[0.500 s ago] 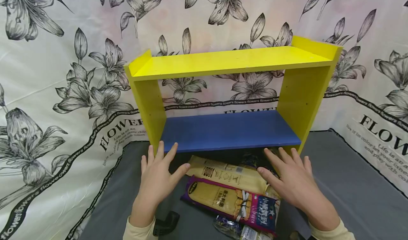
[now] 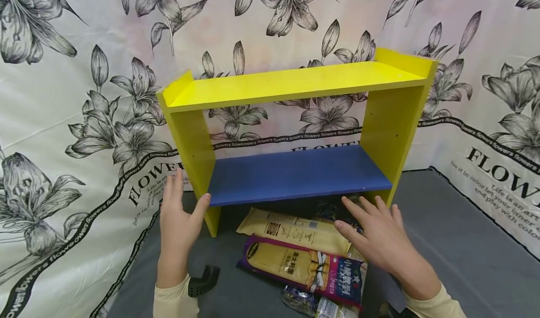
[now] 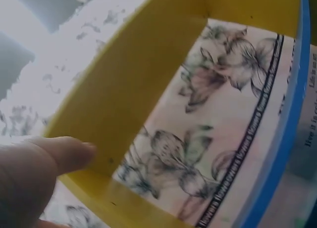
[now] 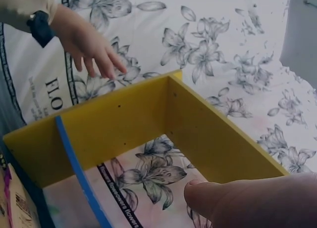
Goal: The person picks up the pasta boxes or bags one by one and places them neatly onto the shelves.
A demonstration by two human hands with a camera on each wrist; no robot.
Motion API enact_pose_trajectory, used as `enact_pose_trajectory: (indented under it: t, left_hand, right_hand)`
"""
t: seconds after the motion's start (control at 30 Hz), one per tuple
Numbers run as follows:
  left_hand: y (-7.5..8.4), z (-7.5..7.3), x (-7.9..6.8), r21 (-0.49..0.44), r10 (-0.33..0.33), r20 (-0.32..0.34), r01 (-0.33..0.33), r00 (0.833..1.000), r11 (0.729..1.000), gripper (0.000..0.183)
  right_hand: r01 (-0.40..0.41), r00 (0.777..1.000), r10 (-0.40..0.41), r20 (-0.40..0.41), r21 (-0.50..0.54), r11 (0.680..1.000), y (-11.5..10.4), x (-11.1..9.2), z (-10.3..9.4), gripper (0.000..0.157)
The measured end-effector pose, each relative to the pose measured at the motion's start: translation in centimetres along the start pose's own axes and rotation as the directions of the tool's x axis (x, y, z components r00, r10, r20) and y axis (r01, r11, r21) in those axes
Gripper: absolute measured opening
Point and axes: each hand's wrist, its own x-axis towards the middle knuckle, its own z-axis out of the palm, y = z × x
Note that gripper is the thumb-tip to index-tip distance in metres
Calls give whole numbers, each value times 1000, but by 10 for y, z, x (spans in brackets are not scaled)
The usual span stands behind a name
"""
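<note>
A small shelf unit with a yellow frame (image 2: 295, 86) and a blue shelf board (image 2: 299, 172) stands upright before me. My left hand (image 2: 179, 219) is beside its left side panel, fingers straight and pointing up, thumb near the blue board's left front corner. My right hand (image 2: 377, 236) hovers with spread fingers just below the board's right front edge, over the packets. In the left wrist view the thumb (image 3: 64, 156) overlaps the yellow panel. Neither hand holds anything. Between them lie a purple-edged pasta packet (image 2: 295, 266) and a pale yellow packet (image 2: 291, 226).
Under the pasta packet are smaller packets, one dark and shiny (image 2: 297, 299). Dark packaging (image 2: 326, 210) lies beneath the blue board. A floral cloth (image 2: 84, 168) hangs behind, meeting the grey surface (image 2: 438, 219). A black wrist strap piece (image 2: 204, 280) sticks out at my left sleeve.
My left hand has moved left, from the blue board's front edge to outside the left panel, and its fingers have turned upright. The right hand stays about where it was. The view has shifted slightly.
</note>
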Motion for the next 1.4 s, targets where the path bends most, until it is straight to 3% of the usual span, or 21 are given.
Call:
enact_pose_trajectory:
  t: [0.13,0.27,0.43,0.53,0.77,1.17,1.3,1.4]
  left_hand:
    - [-16,13,9,-97,13,-143,-27,990,995,78]
    - [-29,22,17,-132,28,-218,-58,976,990,76]
    - [-41,29,28,-159,20,-235,-58,972,986,76]
    - [-46,35,35,-174,47,-251,-93,967,980,75]
    - [-50,48,49,-158,144,-328,-204,934,966,68]
    - [-55,60,49,-80,215,-385,-264,898,961,65]
    - [-57,63,49,-49,244,-386,-284,889,957,64]
    - [-57,65,49,-41,257,-390,-295,884,954,64]
  right_hand:
    - [-5,1000,5,10,2,1000,1,0,3,74]
    - [2,1000,-2,12,23,1000,-1,-2,5,71]
    - [8,1000,-8,10,37,999,-4,-3,7,69]
    - [7,1000,-7,13,45,999,-5,-3,7,69]
    - [18,1000,-19,9,65,998,-6,-2,4,68]
    - [26,1000,-26,5,63,998,-1,1,1,65]
    - [40,999,-42,18,76,996,8,3,-1,63]
    - [48,996,-58,64,141,989,23,4,-8,64]
